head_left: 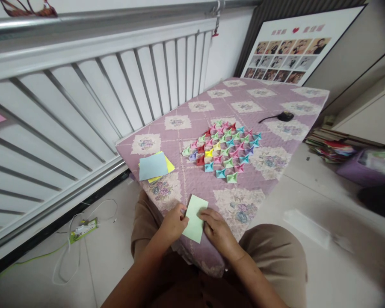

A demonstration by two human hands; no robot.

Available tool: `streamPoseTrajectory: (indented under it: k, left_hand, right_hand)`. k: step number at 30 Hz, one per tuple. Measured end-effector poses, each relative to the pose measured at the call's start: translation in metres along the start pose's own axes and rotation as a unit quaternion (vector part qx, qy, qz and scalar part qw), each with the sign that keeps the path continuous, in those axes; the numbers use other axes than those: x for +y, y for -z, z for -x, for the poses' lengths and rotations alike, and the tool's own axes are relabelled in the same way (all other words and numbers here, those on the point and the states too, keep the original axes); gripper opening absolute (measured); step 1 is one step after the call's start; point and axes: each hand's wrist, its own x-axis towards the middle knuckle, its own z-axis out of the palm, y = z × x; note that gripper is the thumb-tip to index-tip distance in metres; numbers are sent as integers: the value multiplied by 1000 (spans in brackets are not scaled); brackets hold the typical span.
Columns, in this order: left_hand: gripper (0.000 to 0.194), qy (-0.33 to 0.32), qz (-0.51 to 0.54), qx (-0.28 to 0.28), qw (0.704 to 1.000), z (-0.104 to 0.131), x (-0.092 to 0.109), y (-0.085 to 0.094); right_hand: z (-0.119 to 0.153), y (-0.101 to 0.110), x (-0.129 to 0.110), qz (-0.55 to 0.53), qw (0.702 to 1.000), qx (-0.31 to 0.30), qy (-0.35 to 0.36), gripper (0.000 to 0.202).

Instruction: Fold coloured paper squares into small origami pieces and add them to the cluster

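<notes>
A light green sheet of paper (195, 218) lies near the front edge of the cloth-covered table, between my hands. My left hand (176, 220) is closed, with its fingertips gripping the sheet's left edge. On the opposite edge, my right hand (218, 229) has curled fingers holding the paper, thumb partly hidden. Further back stand several small folded paper boats (224, 152) in green, pink, red, blue, yellow and purple, set close together in rows. To the left is a stack of paper sheets (154, 167), light blue on top with yellow showing beneath.
A floral purple tablecloth (211, 115) covers the table. A black object with a cable (285, 116) lies at the right. A white radiator (115, 94) borders the left side. A photo board (282, 55) leans behind. A power strip (83, 230) sits on the floor.
</notes>
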Motion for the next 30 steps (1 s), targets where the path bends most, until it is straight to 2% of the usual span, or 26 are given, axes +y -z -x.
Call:
streamPoseTrajectory:
  k: [7, 12, 18, 21, 24, 26, 28, 30]
  left_hand:
    - [25, 33, 83, -39, 995, -6, -1, 5]
    - [28, 52, 132, -67, 988, -13, -6, 7]
    - [26, 42, 131, -74, 988, -11, -4, 7]
    - [22, -17, 72, -47, 996, -7, -5, 14]
    - [33, -130, -35, -12, 991, 0, -6, 20]
    - [43, -191, -97, -25, 976, 6, -6, 21]
    - [46, -222, -143, -45, 963, 12, -5, 18]
    - [40, -215, -174, -43, 960, 15, -3, 13]
  right_hand:
    - [4, 13, -5, 13, 997, -71, 11, 44]
    - [4, 7, -7, 40, 997, -58, 21, 43]
    - [6, -7, -10, 112, 993, -20, 6, 39]
    - [6, -8, -10, 117, 993, -1, 14, 40]
    - [6, -6, -8, 97, 995, 19, 32, 36]
    - [7, -4, -7, 84, 996, 23, 36, 33]
    - [8, -3, -6, 71, 997, 19, 35, 31]
    - [8, -2, -6, 59, 997, 16, 35, 28]
